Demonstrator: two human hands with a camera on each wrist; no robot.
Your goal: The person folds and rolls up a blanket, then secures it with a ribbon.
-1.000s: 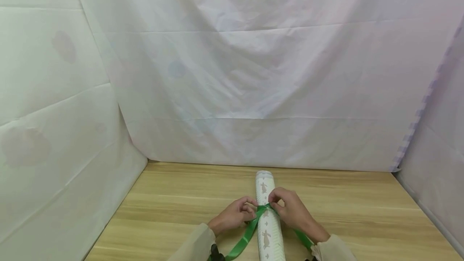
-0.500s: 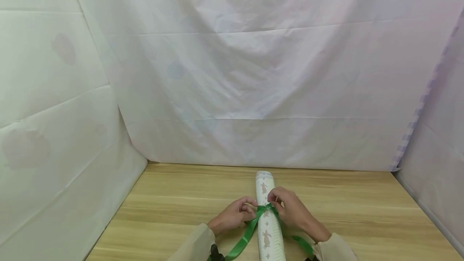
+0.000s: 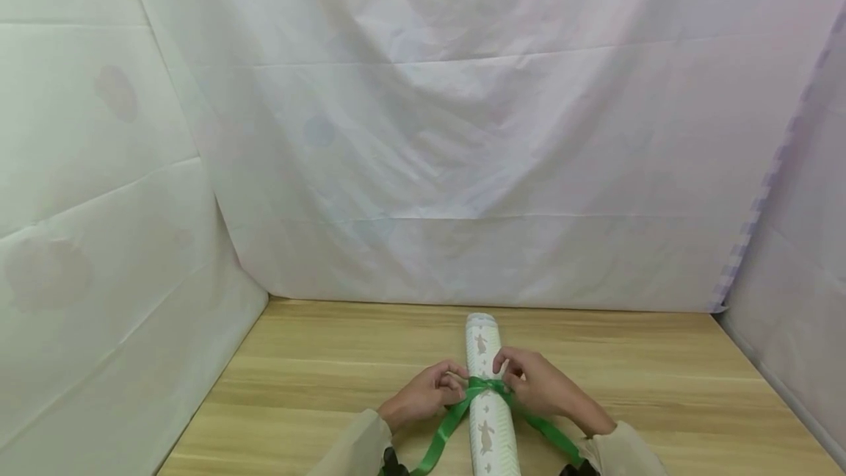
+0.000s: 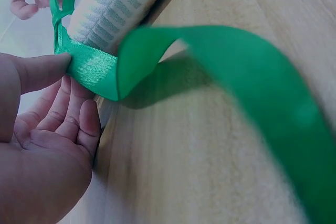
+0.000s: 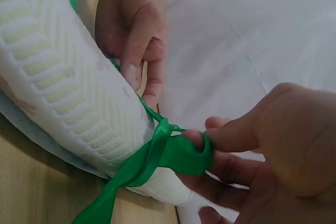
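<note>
A white rolled-up cloth (image 3: 485,424) with a rabbit print lies lengthwise on the table, a green ribbon (image 3: 444,432) tied across it. On its left side, my left hand (image 3: 426,395) pinches the ribbon between thumb and fingers, as the left wrist view (image 4: 47,124) shows; one long tail curls away below. My right hand (image 3: 538,384) is to the right of the knot. In the right wrist view its thumb and finger hold a small ribbon loop (image 5: 184,153) beside the roll, and another tail hangs down from the knot.
The wood-grain table (image 3: 330,358) extends on both sides of the roll. White cloth sheets (image 3: 423,167) hang behind and at the sides. Pale sleeves (image 3: 357,446) cover both forearms, with dark wrist cameras partly visible at the lower edge.
My right hand has shifted slightly right and down, drawing the ribbon out at the knot. The right tail has moved a little. My left hand has stayed nearly still.
</note>
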